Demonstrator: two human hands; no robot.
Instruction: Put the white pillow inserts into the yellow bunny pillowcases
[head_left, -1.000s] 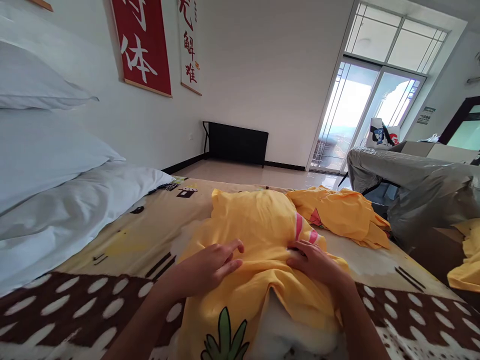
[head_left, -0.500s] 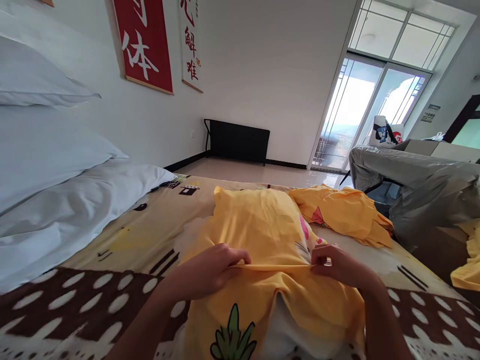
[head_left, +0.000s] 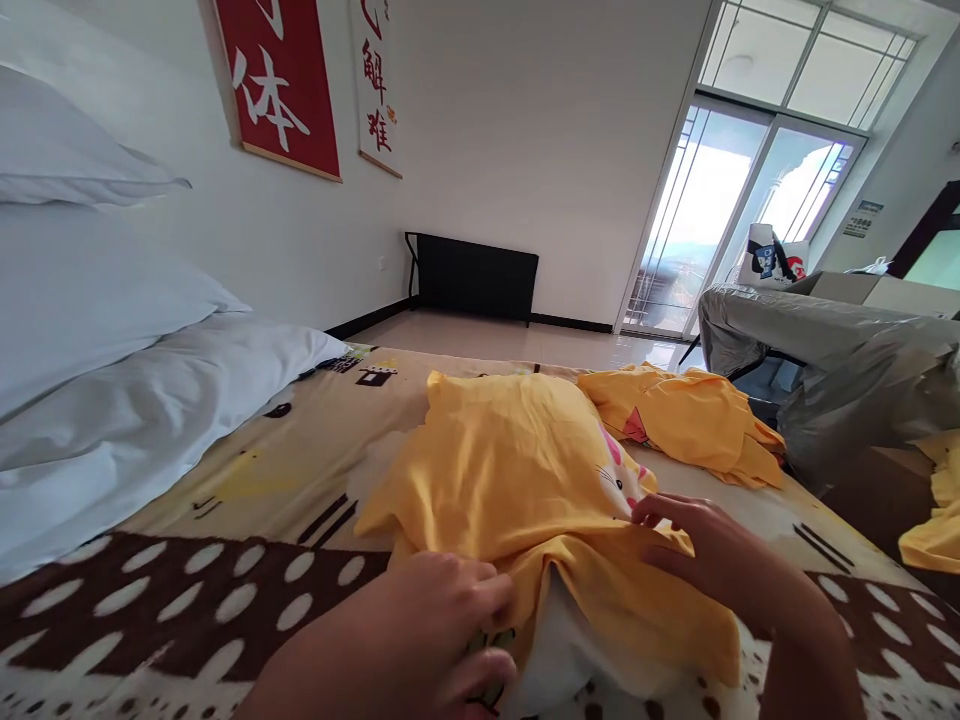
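Left hand [head_left: 424, 620] dropped to lower centre, fingers loosely curled, grip unclear; right hand [head_left: 705, 550], fingers parted, at yellow pillowcase [head_left: 495, 460]; white pillow [head_left: 562, 645] still partly exposed.

Looks like thin, creased cloth with a faint sheen on the yellow cover [head_left: 502, 450], smooth and matt on the white pillow [head_left: 90, 290], softly fuzzy on the patterned blanket [head_left: 307, 460]. Gleams as crinkled translucent plastic in the gray wrapping [head_left: 810, 330], as glossy tile across the floor [head_left: 570, 347].
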